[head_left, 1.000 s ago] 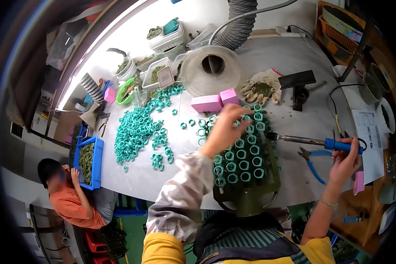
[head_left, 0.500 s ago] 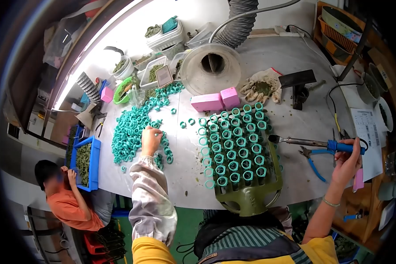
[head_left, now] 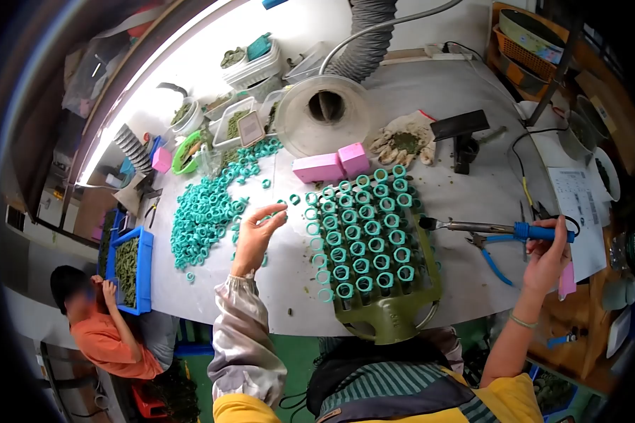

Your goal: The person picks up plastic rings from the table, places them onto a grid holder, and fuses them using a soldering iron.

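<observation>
My left hand (head_left: pixel 255 240) is raised over the table between the ring pile and the rack, thumb and fingers pinched together on a small teal ring (head_left: pixel 281 203), partly hidden at the fingertips. A loose ring (head_left: pixel 294 199) lies just beyond. To the left spreads a heap of teal rings (head_left: pixel 203 215). In front of me stands an olive-green slotted rack (head_left: pixel 391 319), its top covered with rows of teal rings. My right hand (head_left: pixel 547 259) grips the blue handle of a soldering iron (head_left: pixel 476 226), whose dark, wide tip points left at the rack's right edge.
Pink blocks (head_left: pixel 317 168) sit behind the rack, near a clear fume hood (head_left: pixel 296 130). A stained glove (head_left: pixel 423 130), a black stand (head_left: pixel 460 125) and blue-handled pliers (head_left: pixel 496 262) lie to the right. At far left, a person in orange (head_left: pixel 106 335) sits by a blue bin (head_left: pixel 145 271).
My left hand has left the ring pile and moved right and nearer the rack, its fingers pinched. My right hand holds the soldering iron much as before. The whole view has shifted slightly.
</observation>
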{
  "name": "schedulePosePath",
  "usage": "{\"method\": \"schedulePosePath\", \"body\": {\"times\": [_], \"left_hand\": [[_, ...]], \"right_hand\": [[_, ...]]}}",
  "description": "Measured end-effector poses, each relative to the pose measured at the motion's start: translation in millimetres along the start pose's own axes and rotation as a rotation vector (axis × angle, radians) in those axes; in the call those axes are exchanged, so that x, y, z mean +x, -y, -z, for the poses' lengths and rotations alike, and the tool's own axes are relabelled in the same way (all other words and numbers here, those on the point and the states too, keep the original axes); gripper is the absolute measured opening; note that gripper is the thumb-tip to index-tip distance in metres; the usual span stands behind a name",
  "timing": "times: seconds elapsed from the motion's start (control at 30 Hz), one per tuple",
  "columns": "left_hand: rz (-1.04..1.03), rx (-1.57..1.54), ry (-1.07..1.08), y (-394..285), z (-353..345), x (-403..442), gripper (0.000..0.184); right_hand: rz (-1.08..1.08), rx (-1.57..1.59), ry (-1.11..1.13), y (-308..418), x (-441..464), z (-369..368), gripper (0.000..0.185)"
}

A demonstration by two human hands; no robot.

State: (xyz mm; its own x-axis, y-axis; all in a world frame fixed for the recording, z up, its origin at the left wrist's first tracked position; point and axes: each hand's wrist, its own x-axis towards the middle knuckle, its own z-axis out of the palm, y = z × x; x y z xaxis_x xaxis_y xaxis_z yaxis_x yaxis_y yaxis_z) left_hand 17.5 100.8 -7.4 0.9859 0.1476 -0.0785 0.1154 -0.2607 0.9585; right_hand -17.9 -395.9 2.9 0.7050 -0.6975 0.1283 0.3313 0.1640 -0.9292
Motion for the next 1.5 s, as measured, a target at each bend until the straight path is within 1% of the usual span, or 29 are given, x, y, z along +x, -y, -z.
{"method": "schedulePosePath", "body": {"times": [0.13, 0.17, 0.23, 0.3, 0.33, 0.43, 0.47, 0.6, 0.7, 0.83, 0.9, 0.93, 0.97, 1.0, 1.03, 1.07, 1.1, 1.13, 1.17, 1.2, 1.23, 1.3, 1.33, 1.37, 1.43, 1.5], "left_hand": [[-0.093, 0.038, 0.234, -46, -63, -15, 0.026], [-0.078, 0.119, 0.328, -62, -78, -20, 0.025], [-0.101, 0.085, 0.458, -68, -110, -23, 0.024], [-0.315, 0.217, 0.460, -71, -141, -23, 0.025], [-0.389, 0.153, 0.416, -61, -158, -20, 0.026], [-0.701, 0.468, 0.257, -48, -186, -12, 0.029], [-0.640, 0.448, 0.267, -46, -192, -9, 0.030], [-0.685, 0.473, 0.274, -41, -204, -3, 0.030], [-0.698, 0.493, 0.279, -41, -205, -3, 0.030], [-0.717, 0.484, 0.291, -40, -205, -2, 0.029], [-0.705, 0.463, 0.312, -40, -201, -2, 0.029], [-0.725, 0.415, 0.305, -41, -197, -1, 0.029], [-0.748, 0.360, 0.301, -42, -193, 0, 0.029], [-0.633, 0.272, 0.330, -52, -178, 3, 0.029], [-0.541, 0.287, 0.280, -58, -156, 8, 0.029], [-0.486, 0.166, 0.128, -35, -131, 24, 0.023], [-0.424, 0.203, 0.011, -19, -97, 35, 0.015], [-0.434, 0.383, -0.107, -5, -59, 44, 0.014], [-0.378, 0.622, -0.161, 9, -20, 47, 0.014], [-0.320, 0.878, -0.152, 25, 15, 48, 0.017], [-0.257, 1.131, -0.141, 35, 35, 45, 0.022], [-0.111, 1.079, -0.262, 43, 43, 28, 0.034], [-0.087, 1.079, -0.239, 53, 48, 26, 0.044], [-0.055, 1.037, -0.265, 61, 48, 23, 0.047], [-0.095, 0.854, -0.230, 72, 48, 17, 0.044], [-0.078, 0.663, -0.214, 76, 46, 12, 0.038]], "right_hand": [[-0.016, -0.008, 0.002, 0, 2, 4, 0.038], [-0.024, -0.010, -0.004, 0, 2, 5, 0.038], [-0.023, -0.008, 0.012, -1, 2, 5, 0.039], [-0.024, -0.013, 0.022, -2, 0, 4, 0.040], [-0.028, -0.009, 0.023, -2, -1, 3, 0.041], [-0.022, 0.012, 0.062, -10, -2, 1, 0.040], [-0.018, 0.022, 0.081, -11, -4, -1, 0.039], [-0.057, 0.087, 0.080, -22, -8, -11, 0.036], [-0.026, 0.037, 0.090, -17, -12, -17, 0.037], [-0.013, 0.010, 0.036, -8, -4, 1, 0.037], [0.004, -0.050, -0.009, -4, -2, 4, 0.038], [-0.029, -0.020, -0.002, 0, -2, 4, 0.039], [-0.016, -0.019, -0.005, -3, 2, 8, 0.038], [-0.024, -0.001, -0.018, -4, 4, 9, 0.037], [-0.029, 0.012, -0.039, -4, 5, 10, 0.036], [-0.029, 0.010, -0.034, -4, 5, 12, 0.036], [-0.026, 0.008, -0.031, -4, 5, 14, 0.036], [-0.025, 0.009, -0.028, -4, 5, 15, 0.035], [-0.023, 0.009, -0.029, -4, 5, 15, 0.036], [-0.022, 0.011, -0.030, -3, 4, 15, 0.036], [-0.019, 0.012, -0.030, -3, 3, 14, 0.036], [-0.013, 0.008, -0.029, -3, 2, 14, 0.036], [-0.008, 0.005, -0.027, -3, 2, 14, 0.036], [-0.006, 0.008, -0.019, -3, 1, 13, 0.036], [0.001, 0.013, -0.004, -2, 0, 12, 0.036], [0.004, 0.004, 0.004, 0, -1, 13, 0.036]]}}
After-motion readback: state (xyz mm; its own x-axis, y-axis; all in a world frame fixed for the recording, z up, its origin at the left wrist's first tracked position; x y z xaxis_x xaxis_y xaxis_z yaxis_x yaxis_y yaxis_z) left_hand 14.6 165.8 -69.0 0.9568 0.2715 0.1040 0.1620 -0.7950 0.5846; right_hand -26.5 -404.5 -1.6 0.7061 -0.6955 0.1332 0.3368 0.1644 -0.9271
